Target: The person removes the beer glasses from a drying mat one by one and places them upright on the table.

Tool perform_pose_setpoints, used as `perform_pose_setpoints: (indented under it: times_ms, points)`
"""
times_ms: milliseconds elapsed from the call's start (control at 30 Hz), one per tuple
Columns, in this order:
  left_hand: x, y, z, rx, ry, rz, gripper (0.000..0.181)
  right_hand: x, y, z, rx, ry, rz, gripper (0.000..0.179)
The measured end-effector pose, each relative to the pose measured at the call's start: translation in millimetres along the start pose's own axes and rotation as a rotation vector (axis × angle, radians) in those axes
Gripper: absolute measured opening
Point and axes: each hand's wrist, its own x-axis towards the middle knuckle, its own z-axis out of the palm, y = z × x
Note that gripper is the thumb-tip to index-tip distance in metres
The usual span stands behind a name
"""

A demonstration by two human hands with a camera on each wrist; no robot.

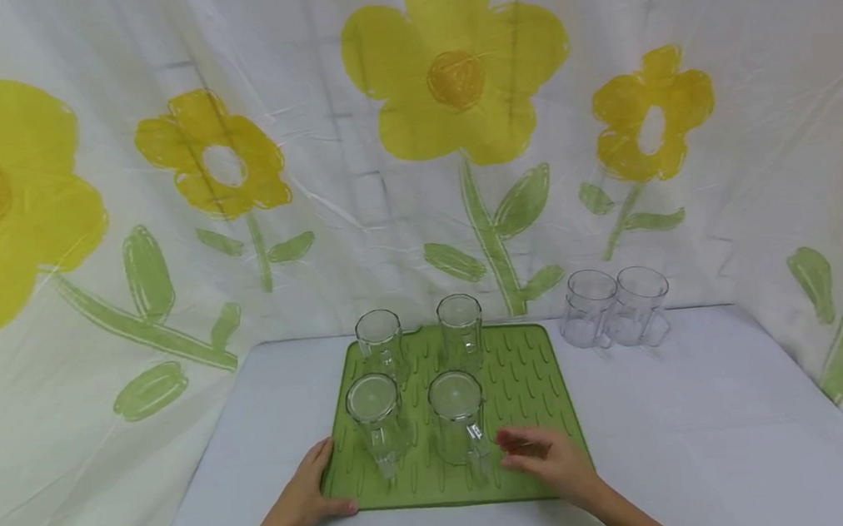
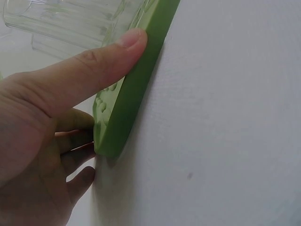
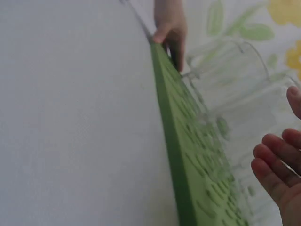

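Note:
A green ribbed drying mat (image 1: 527,404) lies on the table with several clear glass mugs standing on it in two rows. In the front row are a left mug (image 1: 376,409) and a right mug (image 1: 456,414), their handles toward me. Behind them stand another left mug (image 1: 381,342) and right mug (image 1: 461,330). My left hand (image 1: 306,490) touches the mat's front left corner; its thumb (image 2: 108,63) lies straight across the front edge, the other fingers along the side. Above the mat, my right hand (image 1: 552,460) is beside the front right mug, fingers loosely bent, holding nothing.
Two more clear glass mugs, a left one (image 1: 587,315) and a right one (image 1: 636,311), stand close together on the white table (image 1: 676,424), right of the mat's back corner. A white curtain (image 1: 342,220) with yellow flowers hangs behind the table.

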Motion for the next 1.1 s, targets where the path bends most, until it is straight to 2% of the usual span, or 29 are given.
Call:
perform_pose_setpoints:
  times_ms: [200,367,567,833,1100]
  points:
    - [1.3,-1.7,1.4,-0.007,0.002,-0.009,0.119,0.4,3.1,18.7,0.036,-0.027,-0.014,0.034]
    - [1.4,-2.5,2.3,-0.013,0.005,-0.011,0.119,0.0,2.3,27.1,0.120,-0.053,-0.011,0.032]
    - [1.2,-3.6,1.8,-0.026,0.004,-0.015,0.120,1.9,2.0,32.8,0.148,-0.016,0.019,0.028]
    - [0.9,-0.5,2.3,-0.031,-0.013,-0.017,0.120,4.6,2.0,28.3,0.031,0.168,0.009,0.017]
    - [0.0,-1.5,1.3,-0.016,-0.004,-0.031,0.121,10.2,-7.3,23.9,-0.076,0.389,0.069,0.015]
